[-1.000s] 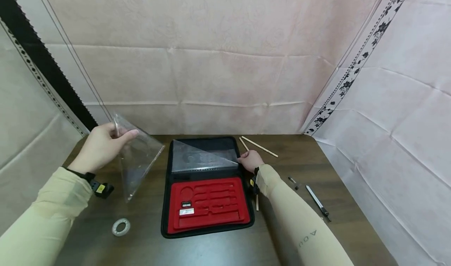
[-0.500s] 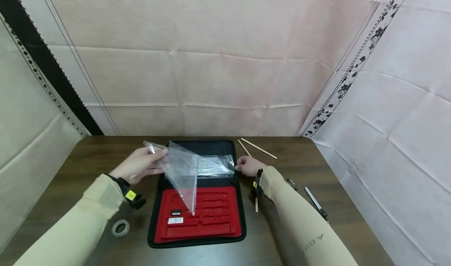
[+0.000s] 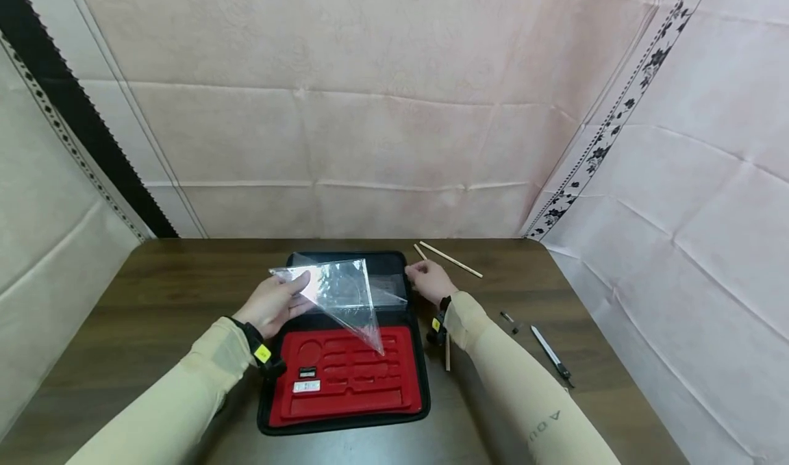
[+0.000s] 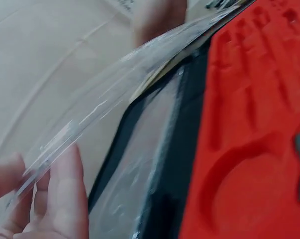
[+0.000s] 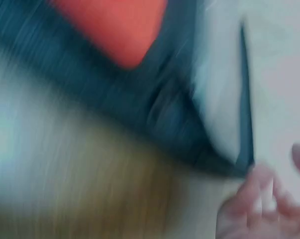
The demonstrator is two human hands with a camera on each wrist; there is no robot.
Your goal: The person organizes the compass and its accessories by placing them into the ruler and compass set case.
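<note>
An open black case (image 3: 427, 390) with a red moulded tray (image 3: 351, 376) lies on the brown wooden desk (image 3: 185, 280). Over it, the left hand (image 3: 274, 305) pinches a clear plastic sheet (image 3: 346, 288). The right hand (image 3: 431, 282) is at the far lid's (image 3: 386, 263) right edge, grip unclear.

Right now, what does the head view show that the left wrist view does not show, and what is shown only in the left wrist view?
Only the head view shows the white label in the red tray and the person's left sleeve.

Only the left wrist view shows from the side how the clear plastic sheet bows above the black case, with a gap under it.

Both show the left hand pinching the sheet, the red tray and the black case.
</note>
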